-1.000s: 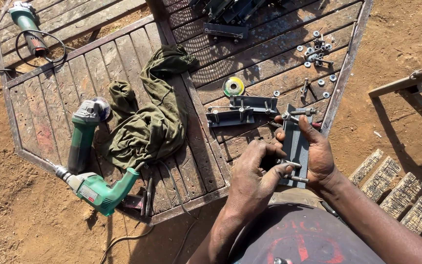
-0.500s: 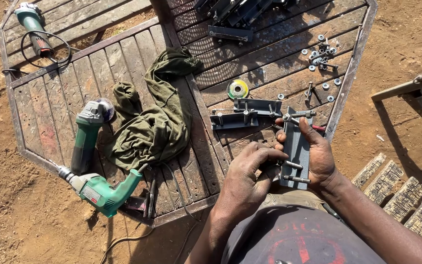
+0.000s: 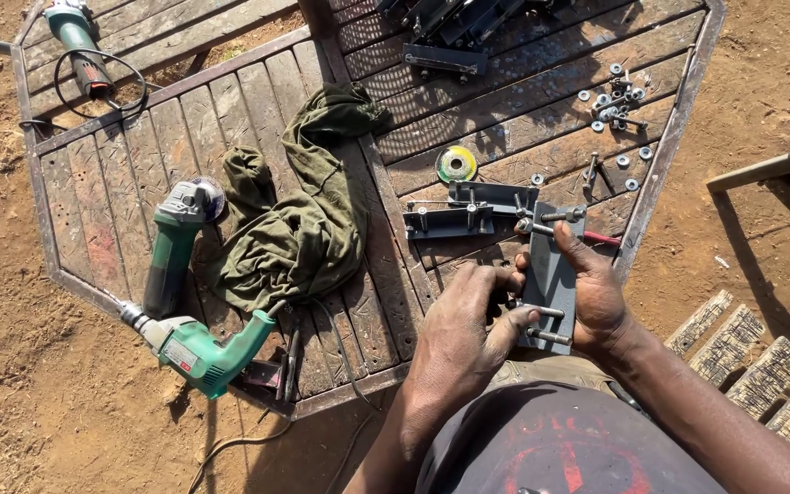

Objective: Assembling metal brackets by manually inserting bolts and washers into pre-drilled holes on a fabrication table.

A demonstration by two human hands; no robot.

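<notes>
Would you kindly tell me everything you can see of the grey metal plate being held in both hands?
The grey metal plate is a flat, narrow rectangle of dull steel, held lengthwise away from the person over the edge of the wooden table. Bolts stick out sideways near both ends. The right hand cups its right side; the left hand fingers the lower bolts.

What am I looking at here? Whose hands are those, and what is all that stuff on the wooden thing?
The camera sits on a person's head and looks down, so those are that person's own hands. The right hand holds a grey metal bracket with bolts through it, and the left hand touches a bolt on it. Below is a worn wooden table. On it lie a green drill, a green grinder, an olive cloth, a small disc and loose washers and bolts.
</notes>
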